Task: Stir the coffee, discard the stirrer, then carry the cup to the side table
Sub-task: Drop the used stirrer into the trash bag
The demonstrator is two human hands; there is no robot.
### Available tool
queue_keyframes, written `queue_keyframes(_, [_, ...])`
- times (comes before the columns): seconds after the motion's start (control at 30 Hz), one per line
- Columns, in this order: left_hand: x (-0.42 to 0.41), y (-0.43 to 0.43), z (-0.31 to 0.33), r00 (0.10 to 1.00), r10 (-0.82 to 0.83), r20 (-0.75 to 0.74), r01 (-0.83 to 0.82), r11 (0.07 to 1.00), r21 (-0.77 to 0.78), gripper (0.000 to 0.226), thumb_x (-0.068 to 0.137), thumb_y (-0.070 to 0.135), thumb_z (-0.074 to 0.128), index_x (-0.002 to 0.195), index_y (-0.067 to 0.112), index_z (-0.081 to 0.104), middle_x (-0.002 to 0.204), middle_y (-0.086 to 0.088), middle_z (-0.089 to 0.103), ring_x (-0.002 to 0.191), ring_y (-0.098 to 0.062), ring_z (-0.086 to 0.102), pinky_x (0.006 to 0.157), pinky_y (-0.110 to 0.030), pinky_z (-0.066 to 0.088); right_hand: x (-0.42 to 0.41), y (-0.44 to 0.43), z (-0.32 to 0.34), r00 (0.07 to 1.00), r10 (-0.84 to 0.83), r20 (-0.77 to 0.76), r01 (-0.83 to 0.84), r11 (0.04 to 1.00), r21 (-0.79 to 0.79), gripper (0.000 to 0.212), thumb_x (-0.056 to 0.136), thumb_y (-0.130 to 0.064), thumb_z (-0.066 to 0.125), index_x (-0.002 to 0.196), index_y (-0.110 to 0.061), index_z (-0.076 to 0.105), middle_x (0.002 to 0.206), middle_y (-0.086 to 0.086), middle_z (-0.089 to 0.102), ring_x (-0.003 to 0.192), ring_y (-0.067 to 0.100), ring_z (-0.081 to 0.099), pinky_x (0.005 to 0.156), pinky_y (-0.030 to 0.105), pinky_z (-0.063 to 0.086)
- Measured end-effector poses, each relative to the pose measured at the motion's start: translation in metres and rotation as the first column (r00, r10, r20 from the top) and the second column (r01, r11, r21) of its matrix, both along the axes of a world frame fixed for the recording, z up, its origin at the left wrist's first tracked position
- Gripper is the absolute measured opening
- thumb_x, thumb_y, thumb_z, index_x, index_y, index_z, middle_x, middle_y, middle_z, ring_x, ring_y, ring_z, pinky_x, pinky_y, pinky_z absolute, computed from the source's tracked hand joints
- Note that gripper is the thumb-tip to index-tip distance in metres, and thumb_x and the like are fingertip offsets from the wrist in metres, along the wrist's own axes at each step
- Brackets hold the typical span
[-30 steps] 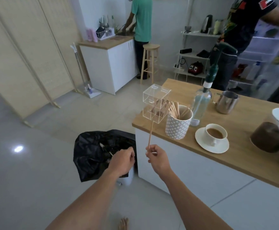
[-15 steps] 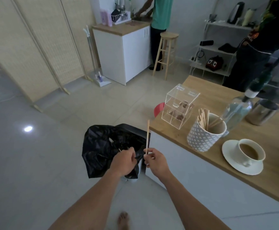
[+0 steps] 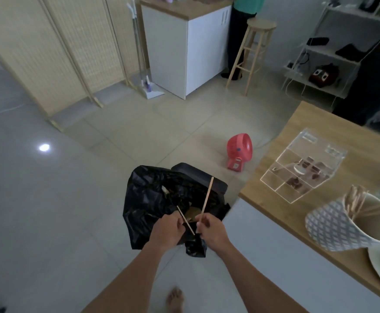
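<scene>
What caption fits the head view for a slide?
Both hands, left hand and right hand, hold wooden stirrer pieces above the black-bagged bin beside the counter.

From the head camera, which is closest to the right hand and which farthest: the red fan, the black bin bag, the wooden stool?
Measured from the right hand:
1. Bin bag: right under and ahead of the hand, on the floor.
2. Red fan: farther ahead, slightly right, on the floor beside the counter.
3. Stool: far back, by the white cabinet.
</scene>
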State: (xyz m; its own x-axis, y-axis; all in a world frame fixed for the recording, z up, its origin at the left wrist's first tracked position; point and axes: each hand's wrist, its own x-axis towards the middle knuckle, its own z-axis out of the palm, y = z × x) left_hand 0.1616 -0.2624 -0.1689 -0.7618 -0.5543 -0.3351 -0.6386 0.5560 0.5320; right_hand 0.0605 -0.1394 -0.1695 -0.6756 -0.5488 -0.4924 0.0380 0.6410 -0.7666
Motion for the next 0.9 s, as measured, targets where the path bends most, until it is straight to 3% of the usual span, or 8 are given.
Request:
queue_keyframes(0.1, [-0.003, -0.021, -0.012, 1.000, 0.015, 0.023, -0.016, 0.999, 0.036, 0.009, 0.092, 0.023, 0.058, 0.098, 0.016, 0.062, 0.088, -0.002, 0.071, 0.083, -0.023, 0.067, 0.081, -0.035, 0.054, -0.002, -0.017, -0.013, 0.998, 0.062, -0.023, -0.060, 0.995, 0.082, 0.012, 0.098, -0.013, 0.051, 0.097, -0.024, 0.055, 0.087, 0.001, 0.064, 0.071, 0.011, 0.058, 0.057, 0.014, 0.041])
queue_keyframes(0.27, [-0.008, -0.046, -0.030, 0.998, 0.018, 0.065, -0.024, 0.996, 0.090, 0.010, 0.093, 0.025, 0.055, 0.099, 0.018, 0.060, 0.088, -0.001, 0.069, 0.081, -0.022, 0.066, 0.079, -0.037, 0.054, -0.008, -0.039, -0.028, 0.992, 0.122, -0.045, -0.114, 0.981, 0.158, 0.011, 0.096, -0.011, 0.050, 0.097, -0.020, 0.055, 0.079, -0.002, 0.062, 0.064, 0.005, 0.053, 0.050, 0.010, 0.040])
queue_keyframes(0.53, [-0.012, -0.069, -0.049, 0.994, 0.007, 0.109, -0.020, 0.992, 0.125, 0.012, 0.096, 0.024, 0.050, 0.101, 0.019, 0.059, 0.086, 0.001, 0.068, 0.083, -0.022, 0.067, 0.078, -0.036, 0.054, -0.010, -0.068, -0.046, 0.985, 0.172, -0.016, -0.164, 0.963, 0.215, 0.012, 0.095, -0.015, 0.052, 0.095, -0.024, 0.060, 0.084, 0.000, 0.064, 0.073, 0.017, 0.057, 0.065, 0.027, 0.043])
queue_keyframes(0.7, [-0.013, -0.079, -0.053, 0.994, 0.017, 0.104, -0.030, 0.991, 0.133, 0.011, 0.096, 0.023, 0.050, 0.100, 0.018, 0.060, 0.086, 0.000, 0.070, 0.081, -0.023, 0.067, 0.079, -0.039, 0.054, -0.007, -0.074, -0.052, 0.991, 0.121, 0.051, -0.129, 0.969, 0.211, 0.022, 0.097, -0.012, 0.048, 0.110, -0.016, 0.065, 0.083, 0.005, 0.063, 0.065, 0.016, 0.053, 0.055, 0.023, 0.042])
queue_keyframes(0.8, [-0.011, -0.083, -0.055, 0.992, 0.003, 0.122, -0.019, 0.991, 0.133, 0.016, 0.098, 0.026, 0.046, 0.100, 0.019, 0.060, 0.089, -0.002, 0.071, 0.083, -0.023, 0.067, 0.081, -0.041, 0.055, -0.007, -0.078, -0.055, 0.992, 0.125, 0.030, -0.128, 0.954, 0.271, 0.032, 0.096, -0.017, 0.051, 0.127, -0.016, 0.055, 0.113, 0.009, 0.062, 0.093, 0.023, 0.062, 0.081, 0.033, 0.052])
queue_keyframes(0.9, [-0.008, -0.085, -0.058, 0.991, -0.006, 0.132, -0.014, 0.988, 0.154, 0.020, 0.098, 0.029, 0.044, 0.100, 0.020, 0.062, 0.091, -0.001, 0.072, 0.084, -0.022, 0.068, 0.082, -0.042, 0.055, -0.008, -0.078, -0.057, 0.992, 0.122, 0.026, -0.122, 0.912, 0.392, 0.051, 0.097, -0.021, 0.051, 0.145, -0.015, 0.035, 0.142, 0.015, 0.043, 0.126, 0.033, 0.048, 0.106, 0.042, 0.043])
